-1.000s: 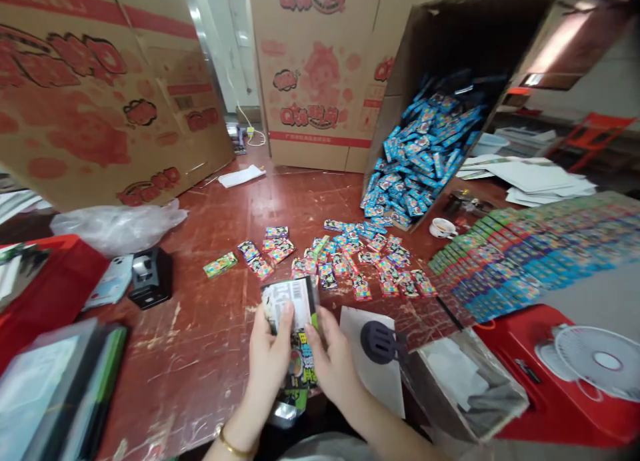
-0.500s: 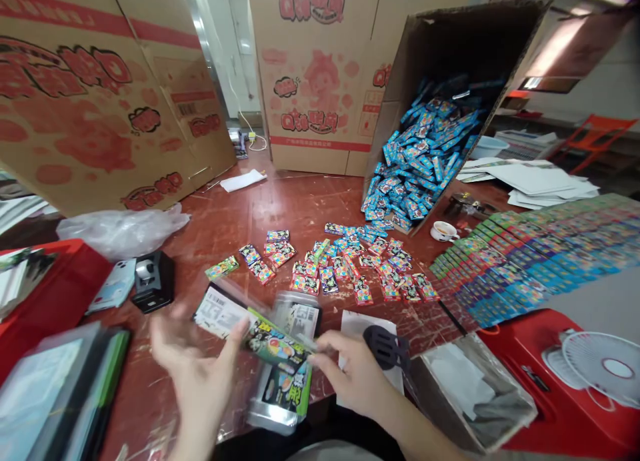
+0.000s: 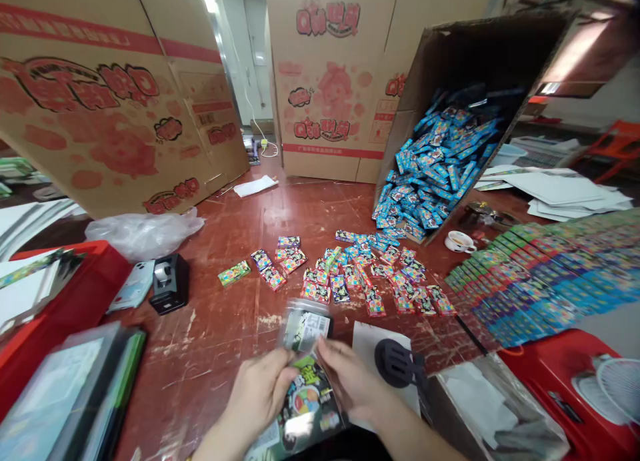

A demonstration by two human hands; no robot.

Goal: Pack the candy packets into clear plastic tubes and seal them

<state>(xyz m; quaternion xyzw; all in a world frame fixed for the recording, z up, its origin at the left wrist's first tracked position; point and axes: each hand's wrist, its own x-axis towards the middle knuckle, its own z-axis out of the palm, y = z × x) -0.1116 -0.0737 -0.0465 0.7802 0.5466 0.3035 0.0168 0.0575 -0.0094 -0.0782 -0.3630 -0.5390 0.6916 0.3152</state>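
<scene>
A green-and-black printed plastic pouch [image 3: 311, 408] is held low in front of me, near the bottom edge. On its left side my left hand [image 3: 263, 386] grips it between thumb and fingers. My right hand [image 3: 353, 381] pinches its upper right edge, with some fingers hidden behind it. Just beyond both hands, a second pouch [image 3: 306, 328] with a barcode lies on the table, its near part covered by the held one. Small wrapped packets [image 3: 340, 288] in red, purple, blue and green are scattered further back on the red table [image 3: 215, 354].
A tipped carton [image 3: 407, 131] spills blue packets [image 3: 440, 161]. Rows of packets [image 3: 550, 274] lie at right, near a white cup [image 3: 459, 242] and a small open box [image 3: 505, 408]. A black tape dispenser [image 3: 170, 284], a red bin [image 3: 60, 308] and stacked pouches [image 3: 95, 388] stand left.
My left hand has moved in from the left and now grips the pouch. The pouch has come closer to me and turned more upright. The view has shifted slightly left.
</scene>
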